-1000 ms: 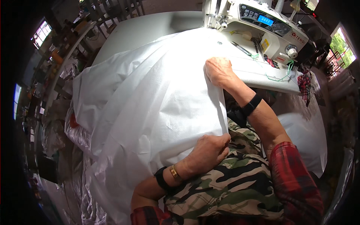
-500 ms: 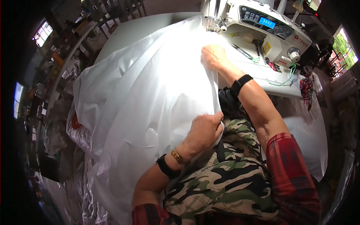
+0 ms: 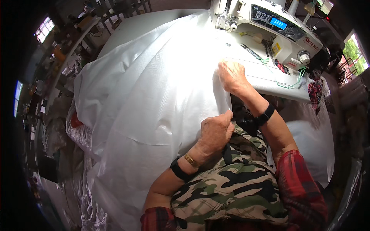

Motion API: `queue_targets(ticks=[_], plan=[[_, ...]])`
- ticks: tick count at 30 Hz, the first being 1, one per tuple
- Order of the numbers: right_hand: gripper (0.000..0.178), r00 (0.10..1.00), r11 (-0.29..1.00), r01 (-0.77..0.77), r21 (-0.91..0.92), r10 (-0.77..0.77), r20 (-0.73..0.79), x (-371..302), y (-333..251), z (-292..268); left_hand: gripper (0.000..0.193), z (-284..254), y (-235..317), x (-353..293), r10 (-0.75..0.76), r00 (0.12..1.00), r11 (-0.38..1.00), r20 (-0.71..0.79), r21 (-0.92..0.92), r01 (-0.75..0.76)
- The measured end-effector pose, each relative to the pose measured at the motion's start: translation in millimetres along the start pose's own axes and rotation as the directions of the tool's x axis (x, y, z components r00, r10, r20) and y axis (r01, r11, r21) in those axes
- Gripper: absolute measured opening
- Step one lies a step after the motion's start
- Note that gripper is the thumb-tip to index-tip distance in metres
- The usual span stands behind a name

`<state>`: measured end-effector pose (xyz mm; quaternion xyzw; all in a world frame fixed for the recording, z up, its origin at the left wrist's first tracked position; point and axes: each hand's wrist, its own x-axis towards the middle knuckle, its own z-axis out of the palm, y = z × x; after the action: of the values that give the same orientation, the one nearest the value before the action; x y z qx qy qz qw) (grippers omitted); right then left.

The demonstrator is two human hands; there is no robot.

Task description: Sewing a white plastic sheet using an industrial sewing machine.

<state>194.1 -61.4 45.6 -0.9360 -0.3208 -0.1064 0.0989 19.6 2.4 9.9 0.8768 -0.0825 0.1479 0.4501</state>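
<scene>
A large sheet of white woven fabric (image 3: 154, 100) spreads over the table and hangs down toward my lap. Its far end lies beside the needle area of a white sewing machine (image 3: 266, 30) with a lit blue display. My right hand (image 3: 232, 76) is closed on the fabric's right edge, near the front of the machine bed. Lower down, above my lap, my left hand (image 3: 216, 130) pinches the same edge between thumb and fingers. Folds run along the fabric between the machine and my hands.
Thread snips (image 3: 251, 51) and green thread (image 3: 291, 85) lie on the machine bed at right. Plaid cloth scraps (image 3: 315, 92) hang off the bed's right end. A cluttered shelf (image 3: 77, 46) stands at far left. Crumpled clear plastic (image 3: 86, 173) lies beneath the fabric's left side.
My right hand has moved back from the needle area, toward me and slightly right, along the fabric edge. My left hand has shifted slightly up and right, still pinching.
</scene>
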Motion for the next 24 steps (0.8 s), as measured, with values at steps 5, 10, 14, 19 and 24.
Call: queue_targets(ticks=[5,10,14,19,24], plan=[[0.01,0.991,0.996,0.006,-0.093,0.006,0.13,0.8,-4.0,-1.0,0.01,0.7,-4.2,4.1,0.019,0.999,0.999,0.026,0.04,-0.02],[0.004,0.998,0.995,0.05,-0.09,-0.045,0.053,14.8,-3.5,1.1,0.01,-3.3,-11.8,15.7,0.011,1.0,0.997,0.011,0.07,-0.012],[0.004,0.996,0.994,0.046,-0.096,-0.039,0.077,39.1,4.9,7.7,0.011,-8.8,-17.9,37.8,-0.014,1.0,0.995,-0.01,0.103,0.015],[0.007,1.0,0.996,-0.002,0.091,-0.001,0.029,74.9,25.8,26.3,0.011,-12.6,-25.7,73.2,-0.007,0.999,0.986,-0.049,0.167,0.015],[0.007,0.994,0.989,0.037,-0.142,-0.051,-0.095,84.4,30.3,31.2,0.013,-6.5,-30.0,84.1,-0.026,0.988,0.984,-0.15,0.17,0.051]])
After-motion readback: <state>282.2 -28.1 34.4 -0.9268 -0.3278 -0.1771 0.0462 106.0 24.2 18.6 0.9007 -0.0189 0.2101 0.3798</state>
